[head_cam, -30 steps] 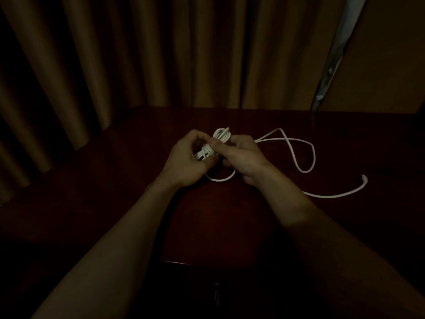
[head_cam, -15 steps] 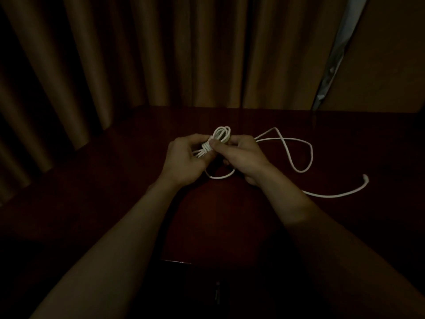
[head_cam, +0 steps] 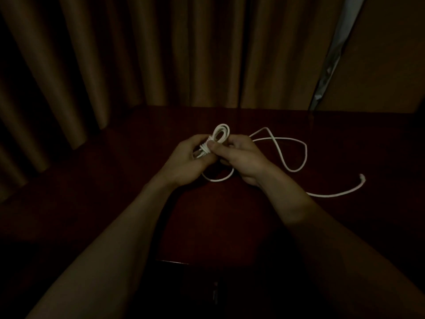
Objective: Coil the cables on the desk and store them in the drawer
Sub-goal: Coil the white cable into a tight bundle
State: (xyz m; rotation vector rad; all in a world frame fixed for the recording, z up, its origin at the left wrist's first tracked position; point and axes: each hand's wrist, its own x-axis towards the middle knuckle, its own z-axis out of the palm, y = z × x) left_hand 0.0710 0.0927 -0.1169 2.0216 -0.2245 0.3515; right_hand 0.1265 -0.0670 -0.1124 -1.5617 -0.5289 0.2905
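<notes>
Left hand (head_cam: 184, 161) curls round the lower part of a small white coil (head_cam: 221, 133) at the centre of the frame, fingers wrapped behind it. From the right, the right hand (head_cam: 242, 158) meets it, thumb pressed on the turns wound across the coil's waist and fingers curled behind. The two hands touch, and both grip the coil just above the desk (head_cam: 230, 226). The coil's rounded top loops stick up above the thumbs.

One slack loop of the cable (head_cam: 306, 155) shows below the hands against the dark red-brown desk. From behind the right hand the loose length runs right, crosses itself once and swings round in a wide bend. A further stretch comes out from behind the right forearm (head_cam: 310, 215) and sweeps to the right, where the free end (head_cam: 362, 177) lies on the desk, well apart from the hands.

Brown curtain (head_cam: 161, 54) folds fill the top and left of the frame. At the upper right a pale strip (head_cam: 334, 54) shows beside a plain brown wall (head_cam: 386, 54). The bottom centre is too dark to make out.
</notes>
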